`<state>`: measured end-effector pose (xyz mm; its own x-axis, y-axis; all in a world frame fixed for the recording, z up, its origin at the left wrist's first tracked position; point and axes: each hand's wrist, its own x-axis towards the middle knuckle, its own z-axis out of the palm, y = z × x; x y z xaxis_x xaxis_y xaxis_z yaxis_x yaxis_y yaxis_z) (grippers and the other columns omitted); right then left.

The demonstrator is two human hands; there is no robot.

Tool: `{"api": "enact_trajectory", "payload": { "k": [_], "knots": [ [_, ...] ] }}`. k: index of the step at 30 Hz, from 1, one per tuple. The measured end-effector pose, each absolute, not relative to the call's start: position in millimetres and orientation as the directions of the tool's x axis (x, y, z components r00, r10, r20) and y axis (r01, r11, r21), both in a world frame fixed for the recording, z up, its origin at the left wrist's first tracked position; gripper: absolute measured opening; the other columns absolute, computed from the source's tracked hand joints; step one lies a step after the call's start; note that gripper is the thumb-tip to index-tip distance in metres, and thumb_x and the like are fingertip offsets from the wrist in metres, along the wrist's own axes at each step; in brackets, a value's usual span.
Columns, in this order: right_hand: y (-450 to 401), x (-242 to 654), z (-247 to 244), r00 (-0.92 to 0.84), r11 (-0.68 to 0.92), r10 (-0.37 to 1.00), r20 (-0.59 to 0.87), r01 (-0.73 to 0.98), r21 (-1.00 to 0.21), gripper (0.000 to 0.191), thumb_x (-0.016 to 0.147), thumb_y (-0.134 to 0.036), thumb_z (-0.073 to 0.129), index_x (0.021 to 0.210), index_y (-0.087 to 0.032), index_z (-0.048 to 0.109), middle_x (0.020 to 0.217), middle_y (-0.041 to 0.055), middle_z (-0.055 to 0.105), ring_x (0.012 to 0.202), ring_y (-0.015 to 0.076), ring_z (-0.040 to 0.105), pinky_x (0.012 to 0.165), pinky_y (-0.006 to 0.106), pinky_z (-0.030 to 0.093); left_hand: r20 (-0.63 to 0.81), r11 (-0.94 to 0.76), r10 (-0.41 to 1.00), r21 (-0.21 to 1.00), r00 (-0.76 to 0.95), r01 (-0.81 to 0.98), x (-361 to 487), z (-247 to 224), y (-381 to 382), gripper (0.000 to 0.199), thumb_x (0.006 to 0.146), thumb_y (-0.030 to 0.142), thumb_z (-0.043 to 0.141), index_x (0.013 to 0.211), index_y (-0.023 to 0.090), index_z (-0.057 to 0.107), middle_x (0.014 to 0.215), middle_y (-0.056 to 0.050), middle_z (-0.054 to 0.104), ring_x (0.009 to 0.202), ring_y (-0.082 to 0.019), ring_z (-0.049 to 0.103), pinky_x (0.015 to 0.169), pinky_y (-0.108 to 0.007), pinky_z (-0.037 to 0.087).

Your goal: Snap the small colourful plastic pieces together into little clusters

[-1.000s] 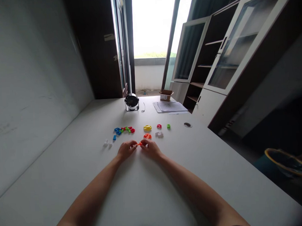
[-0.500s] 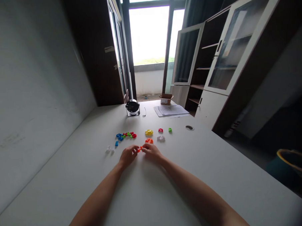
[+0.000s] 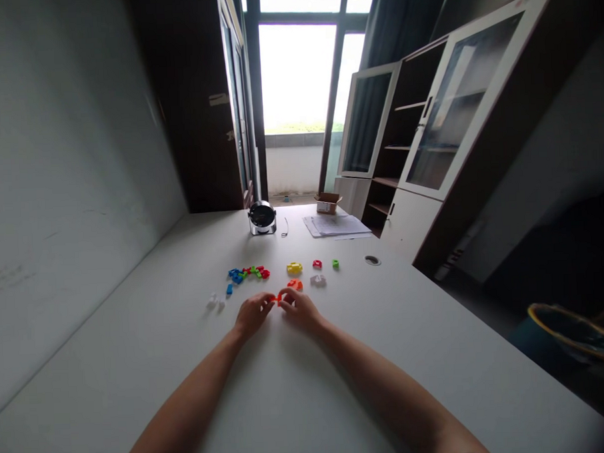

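Note:
Between my two hands is a small orange plastic piece (image 3: pixel 278 299), low over the white table. My left hand (image 3: pixel 254 311) pinches it from the left with thumb and fingers. From the right, my right hand (image 3: pixel 299 306) grips it with curled fingers. Just behind the fingers lies a cluster of orange pieces (image 3: pixel 295 284), partly covered by the right hand. Farther back are a yellow cluster (image 3: pixel 294 268), a red piece (image 3: pixel 317 264), a green piece (image 3: pixel 336 264) and a white cluster (image 3: pixel 318 280). The exact shape of the held piece is too small to make out.
Left of my hands lie mixed blue, green and red pieces (image 3: pixel 249 273), a blue piece (image 3: pixel 229 290) and white pieces (image 3: pixel 215 301). Toward the back stand a round black device (image 3: pixel 262 217), papers (image 3: pixel 338 225) and a cardboard box (image 3: pixel 328 202). A cable hole (image 3: pixel 372 260) is at right.
The view has shifted slightly. The orange piece between my fingers has turned and now looks more upright; both hands stay closed on it.

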<state>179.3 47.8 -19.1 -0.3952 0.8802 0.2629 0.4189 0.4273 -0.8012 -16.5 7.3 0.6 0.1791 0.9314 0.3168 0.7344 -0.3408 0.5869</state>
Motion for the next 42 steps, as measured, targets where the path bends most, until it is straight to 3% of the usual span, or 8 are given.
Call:
{"api": "enact_trajectory", "payload": {
  "k": [7,17,22,28,31,37,42],
  "knots": [
    [40,177,-18,-0.428,0.564,0.819,0.383,0.474,-0.676,0.034,0.083,-0.025,0.066,0.117,-0.024,0.063,0.09,0.0016,0.068,0.065,0.0113,0.058,0.07,0.026,0.048,0.345,-0.358,0.921,0.569,0.181,0.74,-18,-1,7,0.023,0.095,0.034,0.049,0.102,0.027,0.07,0.094,-0.001,0.074,0.075,-0.014,0.066,0.074,-0.024,0.048],
    [38,177,-16,-0.461,0.595,0.795,0.394,0.468,-0.653,0.04,0.079,-0.019,0.07,0.117,-0.025,0.06,0.106,0.0037,0.065,0.077,0.013,0.062,0.079,0.029,0.05,0.326,-0.351,0.925,0.536,0.195,0.768,-19,0,7,0.03,0.097,0.04,0.043,0.094,0.025,0.068,0.082,-0.001,0.07,0.071,-0.015,0.062,0.069,-0.024,0.043],
    [36,176,-17,-0.455,0.624,0.78,0.43,0.511,-0.592,0.022,0.085,-0.02,0.064,0.108,-0.023,0.062,0.099,0.0036,0.064,0.079,0.0138,0.062,0.079,0.028,0.049,0.313,-0.356,0.925,0.51,0.217,0.783,-20,-3,10,0.034,0.097,0.041,0.041,0.085,0.023,0.067,0.075,-0.001,0.067,0.067,-0.015,0.059,0.066,-0.024,0.038],
    [39,177,-21,-0.445,0.641,0.765,0.465,0.463,-0.612,0.013,0.087,-0.021,0.062,0.099,-0.022,0.064,0.092,0.0022,0.065,0.075,0.013,0.062,0.075,0.026,0.049,0.279,-0.338,0.934,0.498,0.222,0.798,-19,1,9,0.039,0.097,0.042,0.04,0.076,0.02,0.063,0.07,-0.002,0.065,0.064,-0.015,0.055,0.062,-0.024,0.034],
    [41,178,-21,-0.415,0.607,0.79,0.451,0.43,-0.668,0.011,0.087,-0.023,0.061,0.097,-0.023,0.065,0.09,0.0021,0.066,0.075,0.0139,0.062,0.072,0.026,0.049,0.297,-0.354,0.928,0.519,0.224,0.778,-18,2,8,0.035,0.097,0.041,0.04,0.082,0.022,0.066,0.074,-0.002,0.066,0.066,-0.015,0.056,0.064,-0.024,0.036],
    [51,181,-24,-0.331,0.484,0.864,0.381,0.334,-0.809,0.018,0.087,-0.027,0.059,0.102,-0.021,0.067,0.082,0.001,0.068,0.069,0.0137,0.061,0.066,0.025,0.048,0.3,-0.325,0.939,0.625,0.166,0.71,-18,-3,10,0.03,0.094,0.036,0.048,0.116,0.026,0.064,0.085,0.0,0.07,0.064,-0.013,0.059,0.064,-0.022,0.042],
    [52,181,-26,-0.391,0.505,0.843,0.369,0.338,-0.794,0.024,0.087,-0.029,0.06,0.107,-0.021,0.07,0.079,0.0006,0.068,0.066,0.013,0.058,0.064,0.024,0.045,0.331,-0.342,0.931,0.636,0.156,0.691,-18,-6,11,0.027,0.092,0.034,0.05,0.113,0.025,0.065,0.086,0.0,0.07,0.065,-0.012,0.06,0.065,-0.022,0.046]
  ]
}}
